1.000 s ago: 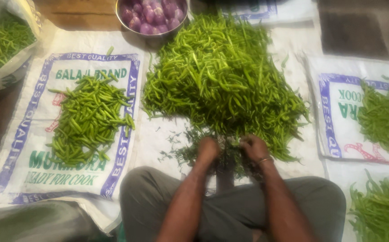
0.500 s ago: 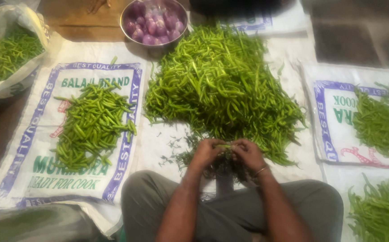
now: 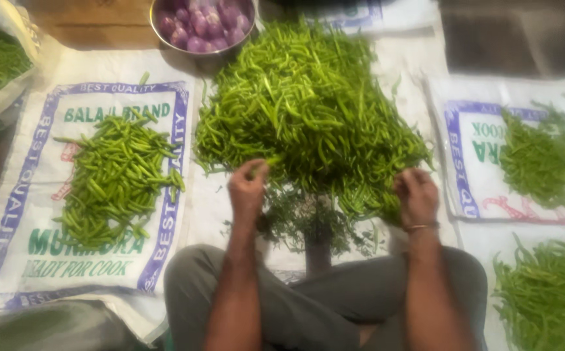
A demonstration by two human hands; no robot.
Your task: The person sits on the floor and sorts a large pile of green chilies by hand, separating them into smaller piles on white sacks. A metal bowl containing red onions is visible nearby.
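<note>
A person sits cross-legged on the floor before a big chilli heap (image 3: 311, 114), forearms stretched forward over the knees. The left hand (image 3: 248, 190) is raised at the heap's near left edge, fingers curled and pinching one green chilli (image 3: 266, 164). The right hand (image 3: 417, 195), a bangle (image 3: 416, 227) at its wrist, rests at the heap's near right edge with fingers folded in among the chillies; whether it grips any cannot be told. A litter of stems (image 3: 308, 221) lies between the hands, just ahead of the knees. Half a second ago both hands were bunched together at the centre over those stems; they have since parted to either side. A smaller pile (image 3: 116, 179) sits on the printed sack (image 3: 28, 214) to the left, and a steel bowl (image 3: 202, 25) of purple onions stands beyond the heap.
</note>
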